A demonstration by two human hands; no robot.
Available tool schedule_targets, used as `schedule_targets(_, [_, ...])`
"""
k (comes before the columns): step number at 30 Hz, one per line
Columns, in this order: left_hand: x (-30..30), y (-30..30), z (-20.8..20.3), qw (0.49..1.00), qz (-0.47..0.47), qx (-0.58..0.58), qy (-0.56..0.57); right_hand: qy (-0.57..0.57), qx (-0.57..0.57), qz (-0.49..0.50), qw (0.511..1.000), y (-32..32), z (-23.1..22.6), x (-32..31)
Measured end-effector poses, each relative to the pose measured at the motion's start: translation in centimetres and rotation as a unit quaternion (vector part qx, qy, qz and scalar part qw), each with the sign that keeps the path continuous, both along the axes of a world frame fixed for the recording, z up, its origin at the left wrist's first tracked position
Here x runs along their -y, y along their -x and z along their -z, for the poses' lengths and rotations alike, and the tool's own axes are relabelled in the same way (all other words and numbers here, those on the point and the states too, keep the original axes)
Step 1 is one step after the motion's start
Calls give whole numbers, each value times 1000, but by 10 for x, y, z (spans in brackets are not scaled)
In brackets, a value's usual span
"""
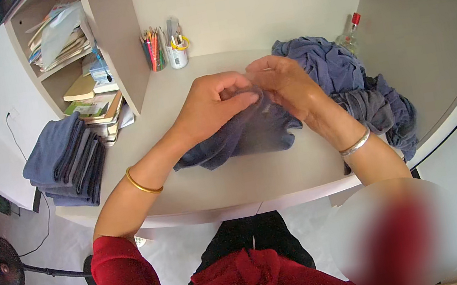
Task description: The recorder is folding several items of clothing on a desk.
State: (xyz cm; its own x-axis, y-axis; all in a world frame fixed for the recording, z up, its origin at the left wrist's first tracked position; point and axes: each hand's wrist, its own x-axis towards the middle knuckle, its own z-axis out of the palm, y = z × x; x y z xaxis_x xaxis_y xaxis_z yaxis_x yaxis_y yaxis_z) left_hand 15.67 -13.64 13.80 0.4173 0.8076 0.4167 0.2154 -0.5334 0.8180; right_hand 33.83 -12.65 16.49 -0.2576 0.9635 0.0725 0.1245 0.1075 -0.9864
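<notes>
Head view, looking down: a person's two bare hands met over the middle of a pale, curved-front desk (pixel 282 176), with a dark blue-grey cloth (pixel 217 144) between them. The cloth was raised at its top edge, and its loose lower part spread just in front of the person; whether that part touched the desk could not be told. The left hand (pixel 212 101) had its thumb and fingers pressed together, its grip pinching the cloth's top edge. The right hand (pixel 289 84) curved in from the other side, its fingers bent close to the same edge — its thumb was hidden, so whether that grip was closed could not be told.

A gold bangle (pixel 143 182) circled the left forearm and a silver bangle (pixel 355 142) the right wrist. To the left, a neat stack of folded blue and grey cloths (pixel 66 163) sat at the desk's edge, beside shelves (pixel 120 40) of papers and books. To the right lay a crumpled heap of similar cloths (pixel 324 63) — a clear bottle with a red cap (pixel 348 41) stood just behind it. Colored pencils (pixel 153 49) and a white cup (pixel 178 55) stood near the back wall. A black fan (pixel 4 264) was at lower left.
</notes>
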Motion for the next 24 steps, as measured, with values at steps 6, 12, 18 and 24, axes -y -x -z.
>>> schedule_targets(6, [-10,1,9,983,-36,-17,-180,65,-113,-80,988,-4,14,-12])
schedule_targets(12, [-14,7,10,990,-57,-29,-123,75,-193,-103,973,-9,31,-8])
schedule_targets(18, [-18,9,15,992,-74,-25,-94,129,-137,-102,977,-6,47,-9])
schedule_targets(24, [-18,8,11,989,-25,2,-145,5,-95,-12,995,-2,40,-13])
